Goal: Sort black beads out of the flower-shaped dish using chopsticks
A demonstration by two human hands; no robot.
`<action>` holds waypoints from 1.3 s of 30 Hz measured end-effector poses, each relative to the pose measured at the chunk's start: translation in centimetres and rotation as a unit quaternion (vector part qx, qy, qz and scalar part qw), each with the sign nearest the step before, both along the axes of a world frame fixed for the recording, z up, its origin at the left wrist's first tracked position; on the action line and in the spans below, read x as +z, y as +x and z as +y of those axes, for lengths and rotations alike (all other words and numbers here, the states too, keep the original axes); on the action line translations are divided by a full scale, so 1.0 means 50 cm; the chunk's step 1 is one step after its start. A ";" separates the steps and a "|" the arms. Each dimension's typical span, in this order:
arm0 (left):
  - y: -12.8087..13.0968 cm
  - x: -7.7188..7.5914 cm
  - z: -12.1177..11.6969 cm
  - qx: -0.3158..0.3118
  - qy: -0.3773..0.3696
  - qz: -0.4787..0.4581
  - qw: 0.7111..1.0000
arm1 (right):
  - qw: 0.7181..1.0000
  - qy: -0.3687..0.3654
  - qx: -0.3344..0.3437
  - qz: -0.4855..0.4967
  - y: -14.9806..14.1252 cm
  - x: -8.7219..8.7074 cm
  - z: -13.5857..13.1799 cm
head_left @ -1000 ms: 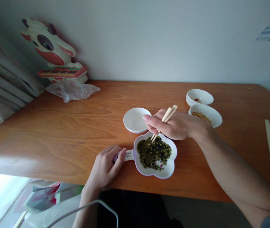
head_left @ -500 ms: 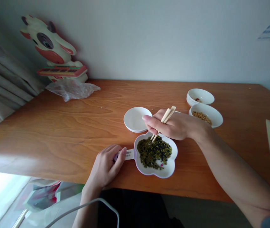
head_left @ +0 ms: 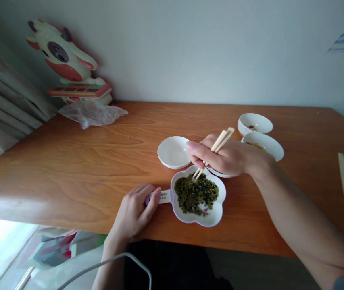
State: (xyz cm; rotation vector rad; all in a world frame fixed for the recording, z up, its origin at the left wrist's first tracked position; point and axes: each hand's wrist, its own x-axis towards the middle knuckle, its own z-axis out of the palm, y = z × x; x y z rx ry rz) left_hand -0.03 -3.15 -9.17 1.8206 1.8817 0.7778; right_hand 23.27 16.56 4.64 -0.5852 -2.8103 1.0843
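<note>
Flower-shaped white dish with a lilac rim, heaped with small dark green beans, sat near the front edge of the orange wooden table, pinned in place by its stubby handle under the curled, half-closed left hand, seemingly so as not to slide. Pale wooden chopsticks gripped in the closed right hand, tips down at the far edge of the beans, angled low for picking. Just beyond, an empty round white saucer, then a white bowl of tan beans and another white bowl, all within reach.

Wooden table — pale wall
</note>
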 end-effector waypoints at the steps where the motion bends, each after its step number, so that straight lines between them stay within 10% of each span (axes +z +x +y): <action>1: 0.000 0.000 0.000 0.000 0.000 -0.001 1.000 | 1.000 -0.004 -0.006 0.009 0.006 0.007 0.001; 20: 0.000 0.001 0.001 -0.002 0.005 -0.004 1.000 | 0.976 0.120 -0.178 0.040 0.137 0.088 0.050; 39: -0.003 0.002 0.005 -0.002 -0.001 -0.004 1.000 | 0.999 0.033 -0.017 -0.036 0.002 0.009 0.005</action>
